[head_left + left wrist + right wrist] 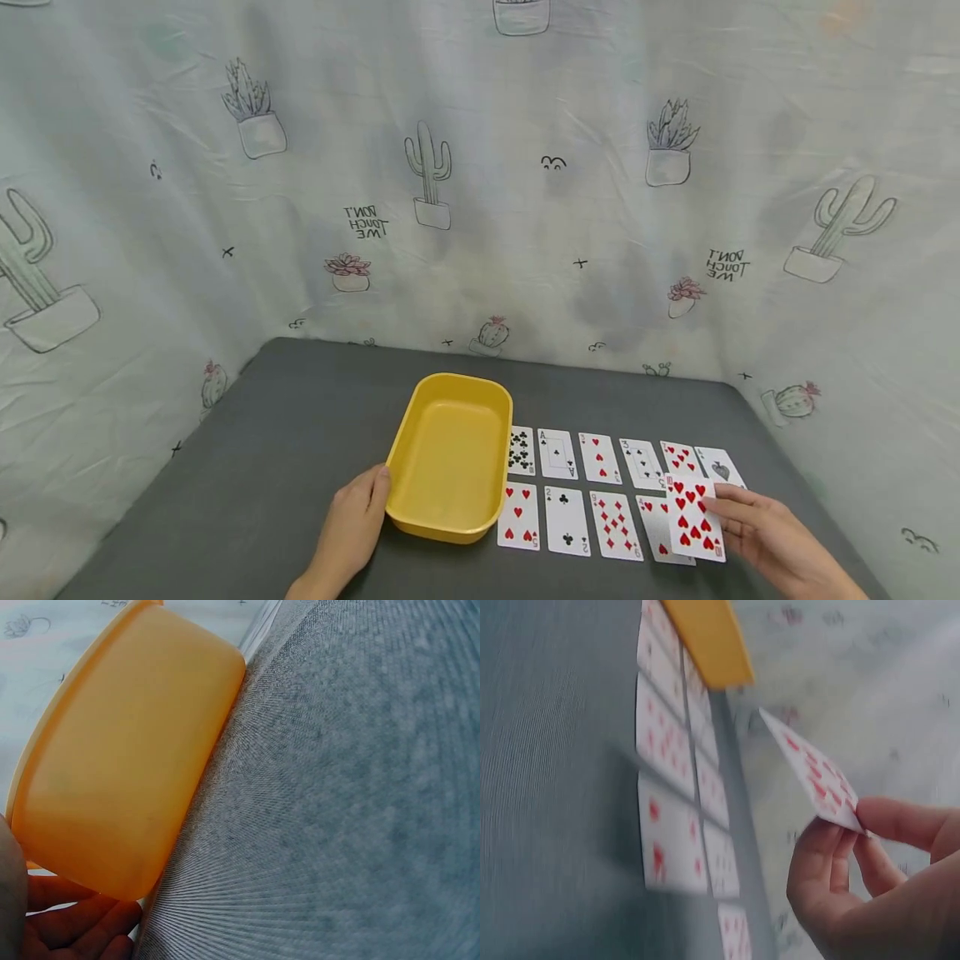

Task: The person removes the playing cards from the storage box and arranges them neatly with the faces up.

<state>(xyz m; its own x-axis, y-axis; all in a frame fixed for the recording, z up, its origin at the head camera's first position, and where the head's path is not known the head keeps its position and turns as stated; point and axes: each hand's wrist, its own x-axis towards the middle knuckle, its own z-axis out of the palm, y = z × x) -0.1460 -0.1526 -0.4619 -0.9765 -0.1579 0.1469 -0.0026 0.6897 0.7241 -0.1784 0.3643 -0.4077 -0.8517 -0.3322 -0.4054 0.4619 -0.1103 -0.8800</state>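
Observation:
My left hand (352,518) grips the near left corner of a yellow plastic tray (415,527), thumb at the rim. In the left wrist view, the fingers (82,926) curl beneath the corner of the tray (135,750). Over at the right, my right hand (768,533) pinches a hearts playing card (693,517) by its right edge, face showing. That card (817,776) is held raised and tilted in the right wrist view, between thumb and fingers (900,821). It partly covers a hearts card (654,525) in the front row.
Face-up cards lie in two rows to the right of the tray, including an ace of clubs (557,467), a two of clubs (567,533) and a spade card (723,468) at the far end. A dark grey table (225,475) meets a printed curtain (480,275) behind.

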